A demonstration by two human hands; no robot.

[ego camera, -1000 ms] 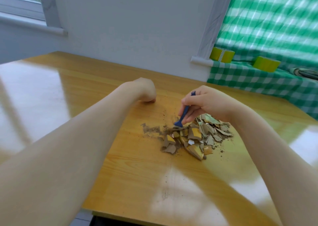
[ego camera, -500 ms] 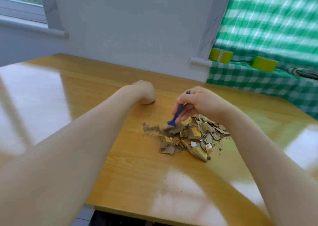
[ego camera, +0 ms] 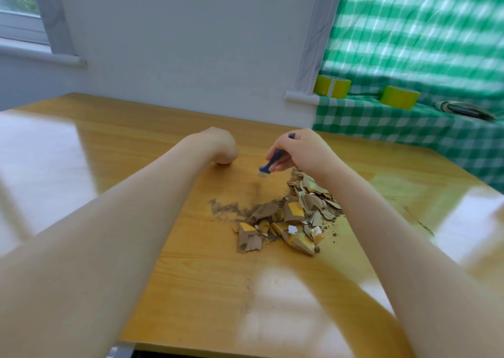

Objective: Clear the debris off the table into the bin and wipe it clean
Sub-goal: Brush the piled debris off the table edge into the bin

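Since 0.5 s ago your right hand has drawn the small blue-handled brush off the pile's left edge; its bristles are now apart from the scraps, on the far side. Fingers wrapped round the handle, brush tilted, head down-left. Your left hand rests on the glossy yellow wooden table, clenched in a fist, with nothing seen in it. The heap of torn brown-and-yellow paper debris with dirt lies mid-table between your forearms, a dust smear trailing left.
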